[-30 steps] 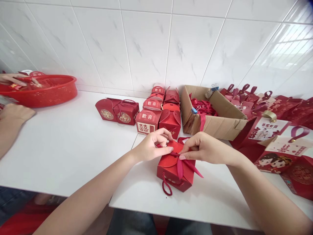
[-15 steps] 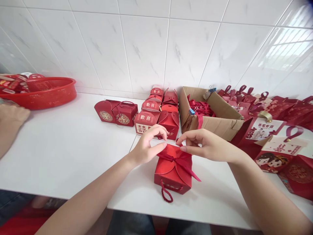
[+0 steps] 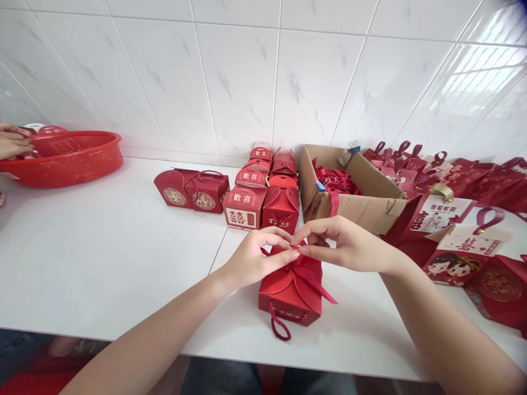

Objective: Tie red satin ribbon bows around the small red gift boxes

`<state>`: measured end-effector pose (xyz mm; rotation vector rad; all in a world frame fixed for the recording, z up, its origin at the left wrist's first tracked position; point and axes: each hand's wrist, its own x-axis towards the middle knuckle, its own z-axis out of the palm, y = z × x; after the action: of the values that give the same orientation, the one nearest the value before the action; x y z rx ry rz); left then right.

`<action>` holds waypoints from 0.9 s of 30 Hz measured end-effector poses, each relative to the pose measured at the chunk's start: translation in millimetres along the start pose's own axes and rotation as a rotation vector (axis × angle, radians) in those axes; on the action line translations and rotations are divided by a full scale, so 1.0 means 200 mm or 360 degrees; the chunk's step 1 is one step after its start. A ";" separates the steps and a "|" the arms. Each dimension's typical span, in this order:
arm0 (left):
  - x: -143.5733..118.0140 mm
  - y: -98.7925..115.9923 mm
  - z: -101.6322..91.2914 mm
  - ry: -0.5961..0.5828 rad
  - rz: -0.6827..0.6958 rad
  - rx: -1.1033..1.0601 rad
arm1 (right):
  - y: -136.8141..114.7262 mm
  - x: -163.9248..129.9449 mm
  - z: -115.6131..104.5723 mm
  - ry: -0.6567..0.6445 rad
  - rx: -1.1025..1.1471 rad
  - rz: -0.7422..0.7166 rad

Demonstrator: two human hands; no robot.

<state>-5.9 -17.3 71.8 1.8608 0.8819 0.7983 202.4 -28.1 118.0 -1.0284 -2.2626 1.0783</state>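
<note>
A red gift box [image 3: 274, 291] with petal-like top flaps stands on the white table in front of me, a twisted cord loop [image 3: 281, 328] hanging from its near side. Dark red ribbon [image 3: 310, 277] is tied across its top, one tail trailing to the right. Over the box, my left hand [image 3: 261, 252] is closed in a pinch on the ribbon, thumb and fingers almost together. My right hand [image 3: 349, 244] pinches the ribbon too, and the fingertips of both hands meet just above the knot. The piece between them is mostly hidden by the fingers.
Finished-looking red boxes [image 3: 245, 206] line up behind, with two more boxes [image 3: 191, 192] to their left. A cardboard carton [image 3: 362, 211] holds red ribbons. Several red boxes and bags [image 3: 465, 258] crowd the right. Far left, another person's hand [image 3: 14, 142] is at a red basin [image 3: 82, 164].
My left hand has moved right and its fingers have closed, meeting my right fingertips above the knot. The other person's hand has moved back to the basin.
</note>
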 end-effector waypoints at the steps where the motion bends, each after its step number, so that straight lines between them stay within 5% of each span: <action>1: 0.00 0.00 0.01 0.0012 0.0004 -0.0030 | 0.00 0.00 0.00 -0.0006 -0.0002 -0.0027; 19: -0.01 -0.03 0.00 -0.0142 -0.0071 0.0224 | 0.03 0.04 0.03 0.0194 -0.0029 -0.0001; 27: -0.01 -0.05 0.02 -0.0128 -0.0072 0.0211 | 0.05 0.07 0.07 0.0519 -0.0058 0.0118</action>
<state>-6.7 -17.8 60.8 1.9671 0.9418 0.6461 188.7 -20.0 101.7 -1.2139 -2.0021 0.8305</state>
